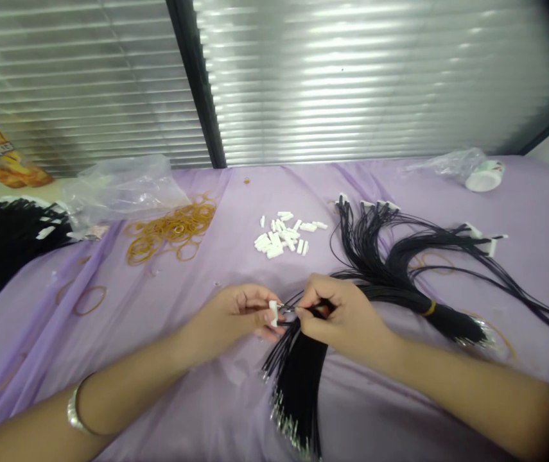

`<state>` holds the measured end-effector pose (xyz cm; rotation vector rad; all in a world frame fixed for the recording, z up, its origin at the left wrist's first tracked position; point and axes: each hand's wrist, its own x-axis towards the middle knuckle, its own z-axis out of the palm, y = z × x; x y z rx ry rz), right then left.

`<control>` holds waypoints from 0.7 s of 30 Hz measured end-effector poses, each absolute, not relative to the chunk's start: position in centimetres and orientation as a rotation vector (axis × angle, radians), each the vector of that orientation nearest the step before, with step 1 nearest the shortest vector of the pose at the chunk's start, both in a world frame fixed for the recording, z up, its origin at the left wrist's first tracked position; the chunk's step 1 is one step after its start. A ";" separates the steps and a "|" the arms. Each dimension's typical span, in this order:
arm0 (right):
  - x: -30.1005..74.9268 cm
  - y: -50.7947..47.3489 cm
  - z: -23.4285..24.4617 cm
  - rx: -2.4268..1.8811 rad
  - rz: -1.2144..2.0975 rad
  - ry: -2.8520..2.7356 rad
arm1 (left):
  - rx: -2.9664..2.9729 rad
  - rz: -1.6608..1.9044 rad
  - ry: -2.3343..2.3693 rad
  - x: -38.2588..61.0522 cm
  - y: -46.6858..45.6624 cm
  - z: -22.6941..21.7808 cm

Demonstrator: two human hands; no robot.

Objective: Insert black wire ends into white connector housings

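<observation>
The left hand (250,311) pinches a white connector housing (273,313), likely steadying it toward black wires (303,372) the right hand (332,308) pinches. Loose housings (275,251) lie beyond, seemingly for easy reach.

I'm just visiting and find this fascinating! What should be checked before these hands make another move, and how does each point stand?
1. White connector housing held by the left-hand grip: ok, pinched between thumb and fingers.
2. Right-hand grip on the black wires: ok, closed beside the housing.
3. Wire tips fully seated in that housing: cannot tell, too small and blurred.
4. Silver wire ends lined up evenly: not ok, they fan out below the right hand.
5. Spare white housings in sight: ok, loosely piled on the purple tablecloth.
6. Rubber bands untangled: not ok, most lie in a loose heap.
</observation>
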<state>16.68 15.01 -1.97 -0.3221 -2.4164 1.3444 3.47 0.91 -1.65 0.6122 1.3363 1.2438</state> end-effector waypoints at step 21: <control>16.6 15.8 -2.0 0.076 0.975 -2.407 | 0.559 1.193 1.276 2.9 1.1 -1.3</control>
